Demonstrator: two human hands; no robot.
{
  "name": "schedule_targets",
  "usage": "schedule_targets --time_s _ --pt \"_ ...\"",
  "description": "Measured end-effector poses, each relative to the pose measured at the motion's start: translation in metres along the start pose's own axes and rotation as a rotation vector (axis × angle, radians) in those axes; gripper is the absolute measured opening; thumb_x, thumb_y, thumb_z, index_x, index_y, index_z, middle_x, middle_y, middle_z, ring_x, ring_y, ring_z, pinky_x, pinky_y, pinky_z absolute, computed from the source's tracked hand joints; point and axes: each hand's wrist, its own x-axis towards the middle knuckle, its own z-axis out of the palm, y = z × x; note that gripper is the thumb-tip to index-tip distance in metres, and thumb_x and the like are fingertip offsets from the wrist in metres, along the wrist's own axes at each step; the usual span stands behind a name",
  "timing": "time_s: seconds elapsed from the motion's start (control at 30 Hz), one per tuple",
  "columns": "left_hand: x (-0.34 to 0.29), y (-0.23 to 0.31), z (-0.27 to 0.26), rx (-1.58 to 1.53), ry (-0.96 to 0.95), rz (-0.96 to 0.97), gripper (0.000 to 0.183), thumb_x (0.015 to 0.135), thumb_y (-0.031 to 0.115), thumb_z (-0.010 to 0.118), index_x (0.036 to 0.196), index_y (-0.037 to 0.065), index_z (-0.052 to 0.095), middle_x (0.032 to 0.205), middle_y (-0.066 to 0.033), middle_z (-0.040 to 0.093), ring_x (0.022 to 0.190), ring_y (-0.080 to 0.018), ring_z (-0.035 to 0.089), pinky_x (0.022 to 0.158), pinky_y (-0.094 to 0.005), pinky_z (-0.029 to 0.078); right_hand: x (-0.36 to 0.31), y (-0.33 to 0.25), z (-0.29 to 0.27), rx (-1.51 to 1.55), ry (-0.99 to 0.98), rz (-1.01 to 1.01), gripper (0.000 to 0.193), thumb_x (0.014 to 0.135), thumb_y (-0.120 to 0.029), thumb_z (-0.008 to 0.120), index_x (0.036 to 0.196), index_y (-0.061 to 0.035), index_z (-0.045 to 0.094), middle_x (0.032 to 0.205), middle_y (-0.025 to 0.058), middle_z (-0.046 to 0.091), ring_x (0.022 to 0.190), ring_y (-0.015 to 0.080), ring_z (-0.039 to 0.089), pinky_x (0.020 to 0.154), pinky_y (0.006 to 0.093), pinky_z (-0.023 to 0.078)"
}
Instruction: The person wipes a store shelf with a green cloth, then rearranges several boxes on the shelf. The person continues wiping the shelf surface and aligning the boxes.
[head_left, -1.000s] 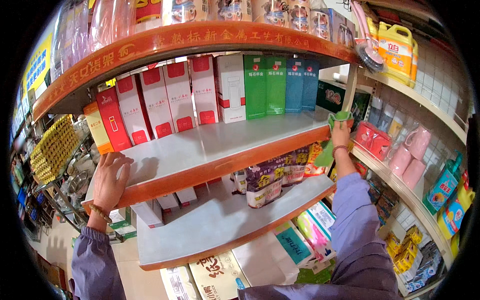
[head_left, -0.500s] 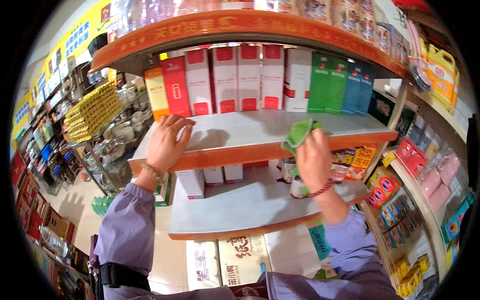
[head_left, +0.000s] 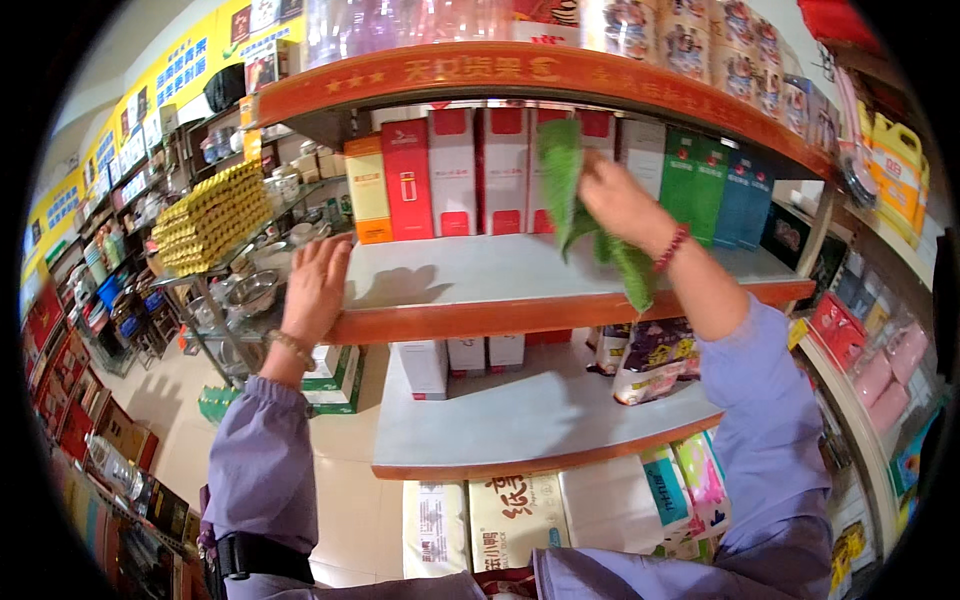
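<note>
At the middle shelf [head_left: 470, 262], right hand [head_left: 620, 205] holds the green cloth [head_left: 562, 170], fingers closed on it, raised in front of the row of boxes [head_left: 452, 170]. Cloth hangs in loose folds, one tail down near the shelf's orange lip [head_left: 470, 322]. Contact between cloth and boxes: can't tell. Left hand [head_left: 317, 285] is at the shelf's left end, fingers stretched out and close together, nothing in them; can't tell whether the tips press on the edge.

Risks: boxes are tall and narrow, side by side, so a swinging cloth or a knuckle could tip one, and it could knock its neighbours. Bead bracelet [head_left: 672, 247] on the right wrist could snag on the green boxes [head_left: 690, 185]. A low right sleeve [head_left: 765, 400] could brush the bags [head_left: 655, 365] on the lower shelf [head_left: 520, 430]. Left hand could slip off the end if it bears weight there.

Materials: cloth soft, limp, probably fabric. Boxes flat-sided, sharp-cornered, likely card. Shelf grey, smooth, slightly shiny; lip bowed by the lens. Bags glossy, bulging. Sleeves thin, wrinkled, lilac.
</note>
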Motion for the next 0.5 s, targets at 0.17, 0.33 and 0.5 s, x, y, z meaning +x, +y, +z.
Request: schedule_targets --time_s 0.17,0.33,0.5 --pt "0.004 0.031 0.017 -0.091 0.003 -0.072 0.042 0.1 0.032 0.032 0.134 0.01 0.046 0.117 -0.0162 0.055 0.11 -0.0353 0.046 0.099 -0.0422 0.035 0.064 0.027 0.122 -0.378 -0.588 -0.111 0.064 0.089 -0.05 0.039 0.139 -0.01 0.035 0.141 0.018 0.037 0.128 0.0374 0.037 0.106 0.0463 0.031" --pt "-0.006 0.033 0.008 0.024 0.112 -0.077 0.052 0.098 0.03 0.036 0.144 0.007 0.032 0.127 -0.0142 0.049 0.121 -0.0322 0.04 0.106 -0.0411 0.028 0.07 -0.017 0.225 -0.447 -0.74 -0.147 0.071 0.09 -0.058 0.033 0.148 -0.0177 0.024 0.153 0.0133 0.024 0.141 0.0385 0.02 0.113 0.0514 0.02" --pt "-0.008 0.031 0.011 0.025 0.069 -0.083 0.054 0.098 0.033 0.035 0.145 0.008 0.031 0.131 -0.0168 0.046 0.125 -0.0336 0.037 0.109 -0.0421 0.025 0.07 -0.03 0.241 -0.583 -0.939 -0.161 0.063 0.095 -0.051 0.034 0.148 -0.0195 0.024 0.154 0.0091 0.021 0.142 0.0365 0.018 0.114 0.051 0.02"
